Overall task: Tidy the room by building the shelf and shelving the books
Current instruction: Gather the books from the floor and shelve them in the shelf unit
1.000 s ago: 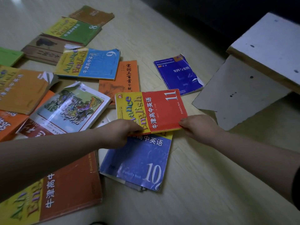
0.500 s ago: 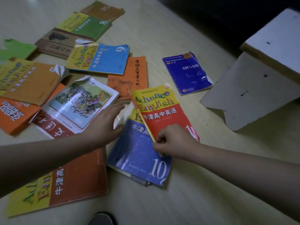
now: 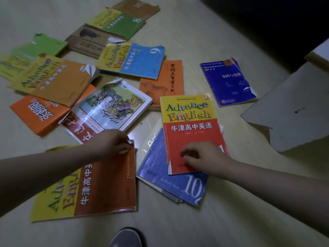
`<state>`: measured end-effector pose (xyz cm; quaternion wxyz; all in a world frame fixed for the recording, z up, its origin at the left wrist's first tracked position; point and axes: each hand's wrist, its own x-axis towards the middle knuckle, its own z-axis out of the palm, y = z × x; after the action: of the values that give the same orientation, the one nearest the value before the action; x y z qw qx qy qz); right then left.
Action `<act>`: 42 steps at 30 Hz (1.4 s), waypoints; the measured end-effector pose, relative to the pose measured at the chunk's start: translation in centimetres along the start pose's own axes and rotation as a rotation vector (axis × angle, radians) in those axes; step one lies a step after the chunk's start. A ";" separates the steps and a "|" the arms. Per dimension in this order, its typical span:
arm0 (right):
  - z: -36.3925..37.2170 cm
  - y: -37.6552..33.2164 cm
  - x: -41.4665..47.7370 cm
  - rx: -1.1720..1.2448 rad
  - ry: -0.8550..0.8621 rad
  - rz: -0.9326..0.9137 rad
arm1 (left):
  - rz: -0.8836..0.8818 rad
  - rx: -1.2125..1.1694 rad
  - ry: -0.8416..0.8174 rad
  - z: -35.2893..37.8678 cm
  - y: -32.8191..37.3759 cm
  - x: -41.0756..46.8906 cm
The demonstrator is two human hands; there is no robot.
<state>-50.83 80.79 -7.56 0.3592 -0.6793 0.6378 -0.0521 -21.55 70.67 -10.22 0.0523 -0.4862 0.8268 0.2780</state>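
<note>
Many books lie scattered on the pale floor (image 3: 204, 220). A red and yellow "Advance with English" book (image 3: 189, 127) lies upright on top of a blue book marked 10 (image 3: 170, 177). My right hand (image 3: 203, 158) grips the red book's lower part with curled fingers. A larger brown-red and yellow book (image 3: 99, 186) lies to the left, and my left hand (image 3: 112, 143) pinches its bent top corner. Grey-white shelf boards (image 3: 293, 111) lie at the right edge, unassembled.
Further back lie an illustrated white book (image 3: 114, 104), an orange book (image 3: 165, 82), a blue book marked 9 (image 3: 135, 59), a dark blue book (image 3: 229, 81), and orange, green and brown ones at the left. My shoe tip (image 3: 126, 237) shows at the bottom.
My right hand turned the red book from sideways to upright on the blue one. My left hand let go of it and moved down-left to the brown-red book's corner.
</note>
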 end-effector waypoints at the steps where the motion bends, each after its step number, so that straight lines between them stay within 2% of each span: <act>1: 0.0 0.1 0.0 -0.002 0.002 0.010 | -0.019 -0.040 0.010 -0.1 0.2 0.3; 10: -0.4 2.3 -0.4 0.163 0.033 0.159 | 0.060 -0.255 0.046 -3.2 2.0 0.9; 13: -0.3 2.4 -0.6 0.149 -0.016 0.140 | 0.089 -0.280 0.080 -4.5 2.6 1.3; 18: -0.3 2.4 -0.7 0.100 -0.047 0.114 | 0.135 -0.257 0.012 -5.4 3.8 1.3; 22: -0.2 2.6 -1.1 0.105 -0.061 0.098 | 0.137 -0.273 0.109 -7.5 3.8 1.3; 25: -0.2 2.6 -1.2 0.108 -0.065 0.102 | 0.185 -0.259 0.044 -8.5 5.1 1.1; 33: -0.1 2.6 -1.2 0.097 -0.074 0.100 | 0.146 -0.205 -0.113 -11.2 7.8 1.7; 38: -0.1 2.7 -1.2 0.099 -0.077 0.102 | 0.220 -0.162 -0.078 -12.1 9.5 2.1; 42: 0.0 2.7 -1.3 0.115 -0.077 0.110 | 0.280 -0.367 -0.005 -14.3 10.9 2.9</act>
<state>-53.28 82.16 -8.58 0.4242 -0.6230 0.6558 -0.0427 -29.50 65.21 5.23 -0.0741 -0.3674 0.8216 0.4296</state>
